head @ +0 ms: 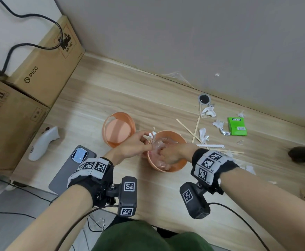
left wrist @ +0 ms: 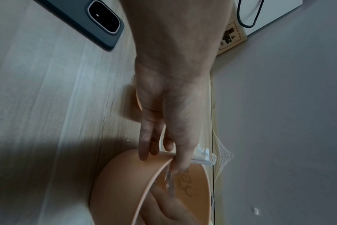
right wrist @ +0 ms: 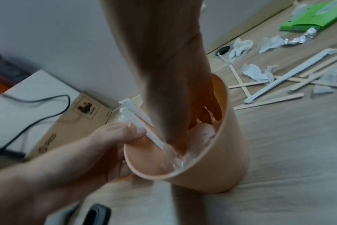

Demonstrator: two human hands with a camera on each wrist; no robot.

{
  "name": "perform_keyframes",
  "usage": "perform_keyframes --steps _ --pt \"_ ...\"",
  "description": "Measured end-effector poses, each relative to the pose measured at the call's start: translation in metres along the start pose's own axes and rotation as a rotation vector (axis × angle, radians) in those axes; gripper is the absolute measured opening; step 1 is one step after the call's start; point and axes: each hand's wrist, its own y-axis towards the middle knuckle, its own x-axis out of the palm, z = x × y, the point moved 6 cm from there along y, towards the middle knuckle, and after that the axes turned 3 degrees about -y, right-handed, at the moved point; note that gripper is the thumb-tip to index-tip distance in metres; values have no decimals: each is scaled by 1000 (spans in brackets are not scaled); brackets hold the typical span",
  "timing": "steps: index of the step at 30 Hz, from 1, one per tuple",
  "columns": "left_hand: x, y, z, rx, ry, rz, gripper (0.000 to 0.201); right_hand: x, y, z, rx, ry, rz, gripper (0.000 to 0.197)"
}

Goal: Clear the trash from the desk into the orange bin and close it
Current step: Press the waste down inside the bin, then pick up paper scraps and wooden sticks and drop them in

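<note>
Orange bin [head: 173,166], left hand [head: 130,145] gripping rim, right hand [head: 169,154] inside, grip unclear

The head view is bright and even, and straight lines bend near its edges. Both wrist views are dimmer and a bit blurry. In the left wrist view a big dark shadow lies on the tabletop [left wrist: 48,106]. The close arm in the right wrist view looks smeared.

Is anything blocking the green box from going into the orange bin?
Partly. The bin is open, its lid beside it, but the right hand fills the opening, pressing down clear plastic. The green box lies beyond scattered wooden sticks.
</note>
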Motion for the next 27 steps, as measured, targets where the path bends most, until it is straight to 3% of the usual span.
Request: perform_keyframes --steps 4,8,11,13,15,18,20,23,27 --pt "-5 0 0 15 53 13 36 -25 -31 -12 -63 176 63 44" --pt "-11 -2 2 40 71 45 30 -61 -80 -2 -287 450 351 33" --pt "-16 -4 0 54 69 62 26 -69 -88 52 -126 772 657 25" --pt "-20 -6 -2 53 69 67 25 -59 -78 87 90 683 803 22" --pt "-24 -10 -6 46 66 78 25 -45 -60 101 208 564 779 32" --pt "-30 -16 -11 44 63 102 21 -22 -24 97 217 512 632 56" --pt "-34 -22 -14 39 65 114 20 -16 -4 91 217 493 649 64" --pt "-40 -30 -20 26 78 126 21 -16 15 82 253 472 714 58" --pt "-44 -38 -26 17 47 164 20 -20 28 74 278 430 825 25"
